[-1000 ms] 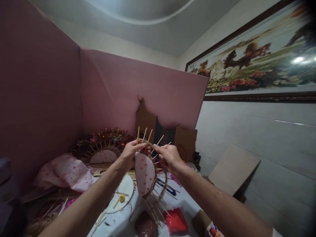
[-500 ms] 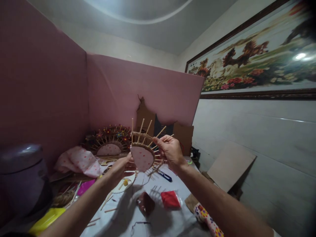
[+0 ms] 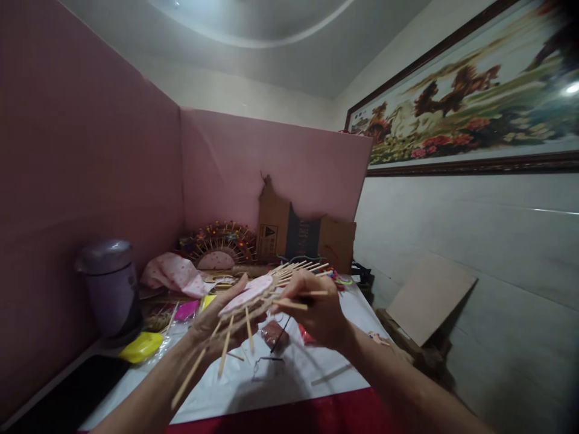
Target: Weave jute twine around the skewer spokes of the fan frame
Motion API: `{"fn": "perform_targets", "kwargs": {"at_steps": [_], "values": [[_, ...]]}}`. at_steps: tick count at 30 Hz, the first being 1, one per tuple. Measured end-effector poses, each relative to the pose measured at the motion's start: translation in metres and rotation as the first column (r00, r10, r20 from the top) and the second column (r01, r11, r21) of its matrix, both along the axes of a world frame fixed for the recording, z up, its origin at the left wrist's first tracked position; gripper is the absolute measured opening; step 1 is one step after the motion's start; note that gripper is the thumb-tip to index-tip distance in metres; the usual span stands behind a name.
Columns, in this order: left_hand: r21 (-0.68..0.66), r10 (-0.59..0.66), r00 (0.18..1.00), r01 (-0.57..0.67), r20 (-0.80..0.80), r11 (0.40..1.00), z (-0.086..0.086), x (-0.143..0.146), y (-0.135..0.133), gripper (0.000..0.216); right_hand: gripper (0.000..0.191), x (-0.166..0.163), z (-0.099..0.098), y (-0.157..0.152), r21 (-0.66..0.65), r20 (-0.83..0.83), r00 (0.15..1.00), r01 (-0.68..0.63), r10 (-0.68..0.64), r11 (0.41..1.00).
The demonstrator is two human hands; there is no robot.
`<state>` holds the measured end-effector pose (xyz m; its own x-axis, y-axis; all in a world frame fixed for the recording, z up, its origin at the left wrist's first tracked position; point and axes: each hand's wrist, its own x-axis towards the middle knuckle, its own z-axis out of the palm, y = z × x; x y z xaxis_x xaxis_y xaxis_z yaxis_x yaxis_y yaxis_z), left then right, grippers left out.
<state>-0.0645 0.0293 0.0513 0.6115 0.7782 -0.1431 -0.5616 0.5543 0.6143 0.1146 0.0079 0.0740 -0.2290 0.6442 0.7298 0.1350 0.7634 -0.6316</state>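
A half-round piece covered in pink dotted fabric (image 3: 248, 294) is held up over the table, tilted nearly flat. Wooden sticks (image 3: 225, 348) radiate from its curved edge, with brown twine running among them. My left hand (image 3: 210, 322) is closed around the piece from the left, thumb along the fabric. At the near right of the curved edge, the fingers of my right hand (image 3: 316, 304) are pinched between the sticks, at the twine; the fingertips are partly hidden. A dark strand hangs below this hand.
Behind stands a larger stick fan with colourful flowers (image 3: 221, 241), beside torn cardboard (image 3: 274, 226). On the left are a lidded bin (image 3: 111, 295), dotted cloth (image 3: 172, 274) and a yellow packet (image 3: 142, 346). Brown (image 3: 274, 334) and red packets (image 3: 305, 334) lie beneath my hands.
The half-round piece has been tipped from upright to nearly flat and turned, its sticks now pointing toward me and right. My right hand has moved lower, to its near edge.
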Motion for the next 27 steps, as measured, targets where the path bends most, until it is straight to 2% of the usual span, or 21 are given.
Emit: {"fn": "perform_targets", "kwargs": {"at_steps": [4,6,8,10,13,15,17,22,27], "values": [[-0.086,0.032,0.998,-0.036,-0.048,0.996,-0.006,0.002,-0.007,0.029,0.012,0.006,-0.028,-0.014,0.022,0.174,0.980,-0.098,0.093,0.995],[-0.089,0.011,0.996,-0.020,-0.093,0.996,-0.010,0.003,-0.007,0.023,0.011,0.008,-0.039,-0.016,0.045,0.167,0.983,-0.079,0.070,0.996],[-0.069,0.033,0.991,-0.043,-0.130,0.997,-0.012,0.003,-0.006,0.020,0.008,0.009,-0.048,-0.016,0.031,0.122,0.992,-0.030,0.026,0.999],[-0.046,0.096,0.982,-0.104,-0.162,0.993,-0.011,0.003,-0.005,0.019,0.006,0.008,-0.056,-0.014,-0.050,0.033,0.999,0.014,-0.012,0.999],[-0.017,0.165,0.966,-0.171,-0.200,0.985,-0.010,0.003,-0.002,0.017,0.024,0.005,-0.065,-0.008,-0.201,-0.089,0.995,0.037,-0.055,0.979],[0.026,0.212,0.954,-0.212,-0.213,0.977,-0.011,0.003,0.000,0.016,0.017,0.003,-0.070,-0.003,-0.238,-0.099,0.991,0.063,-0.088,0.969],[0.070,0.276,0.937,-0.267,-0.213,0.961,-0.016,0.002,0.004,0.013,0.008,0.003,-0.076,0.003,-0.228,-0.067,0.989,0.111,-0.129,0.967],[0.088,0.365,0.910,-0.354,-0.195,0.931,-0.037,-0.005,0.013,0.009,0.013,0.003,-0.092,0.019,-0.210,-0.050,0.977,0.190,-0.205,0.959],[0.147,0.318,0.933,-0.296,-0.166,0.944,-0.053,-0.008,0.012,0.022,0.012,0.010,-0.108,0.029,-0.119,0.031,0.970,0.244,-0.242,0.963]]}}
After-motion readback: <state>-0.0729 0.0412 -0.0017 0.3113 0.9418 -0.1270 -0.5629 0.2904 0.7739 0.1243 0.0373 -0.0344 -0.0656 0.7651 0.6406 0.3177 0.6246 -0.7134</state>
